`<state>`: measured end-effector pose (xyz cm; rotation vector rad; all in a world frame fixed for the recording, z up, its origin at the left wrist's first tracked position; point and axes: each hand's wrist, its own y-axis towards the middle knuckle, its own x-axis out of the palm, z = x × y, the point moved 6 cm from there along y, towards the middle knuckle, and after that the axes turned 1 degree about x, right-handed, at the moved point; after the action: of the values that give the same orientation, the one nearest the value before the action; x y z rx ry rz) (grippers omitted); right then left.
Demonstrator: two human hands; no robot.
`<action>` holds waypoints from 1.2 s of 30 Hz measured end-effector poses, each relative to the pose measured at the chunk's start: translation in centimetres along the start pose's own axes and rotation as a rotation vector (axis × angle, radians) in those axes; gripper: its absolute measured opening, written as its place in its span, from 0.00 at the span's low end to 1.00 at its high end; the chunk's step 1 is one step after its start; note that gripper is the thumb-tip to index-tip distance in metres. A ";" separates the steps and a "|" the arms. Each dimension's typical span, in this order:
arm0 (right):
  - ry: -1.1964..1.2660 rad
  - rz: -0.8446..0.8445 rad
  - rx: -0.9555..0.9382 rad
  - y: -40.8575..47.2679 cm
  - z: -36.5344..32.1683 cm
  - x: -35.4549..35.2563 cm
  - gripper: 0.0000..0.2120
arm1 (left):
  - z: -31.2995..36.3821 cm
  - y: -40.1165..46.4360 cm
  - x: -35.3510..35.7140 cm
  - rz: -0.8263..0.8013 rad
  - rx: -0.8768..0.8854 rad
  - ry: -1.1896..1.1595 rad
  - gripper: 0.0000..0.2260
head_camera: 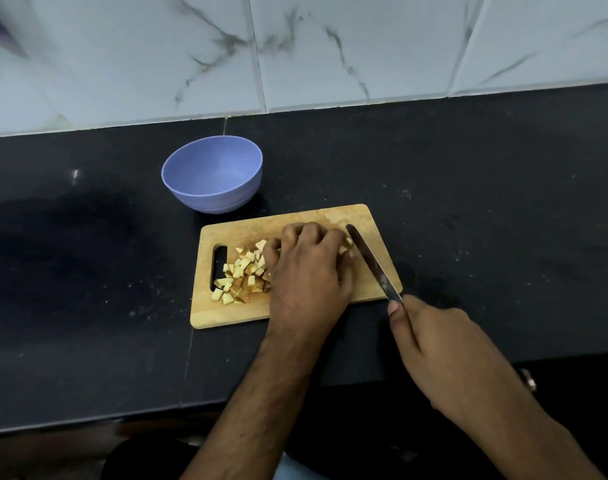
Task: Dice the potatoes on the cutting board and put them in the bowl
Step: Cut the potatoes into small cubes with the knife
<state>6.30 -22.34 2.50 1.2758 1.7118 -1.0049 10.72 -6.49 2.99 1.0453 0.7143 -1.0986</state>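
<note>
The left hand curls over potato pieces on the cutting board; the right hand grips a knife. The bowl sits just behind.

Your left hand curls over potato pieces on the board, dice piled beside it. Your right hand grips the knife. The bowl holds none.

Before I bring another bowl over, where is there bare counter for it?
Bare counter lies right of the cutting board and left of the purple bowl. The board itself is crowded: diced potato, both hands, knife.
</note>
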 end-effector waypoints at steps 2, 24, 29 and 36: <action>0.026 0.001 0.016 0.2 0.0 -0.2 0.16 | 0.4 0.2 0.2 0.002 0.024 0.028 0.11; 0.077 0.006 0.046 -0.1 0.1 -0.5 0.17 | -0.1 1.7 1.0 -0.014 -0.032 0.028 0.09; 0.014 0.019 0.045 0.4 -0.1 0.0 0.17 | -0.3 1.2 0.9 0.011 -0.060 0.027 0.08; -0.047 -0.016 -0.007 0.8 -0.4 0.3 0.16 | -0.4 0.9 0.8 0.026 -0.068 -0.023 0.08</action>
<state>6.95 -21.70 2.29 1.2262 1.6905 -1.0303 11.80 -6.32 2.45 0.9798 0.7136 -1.0555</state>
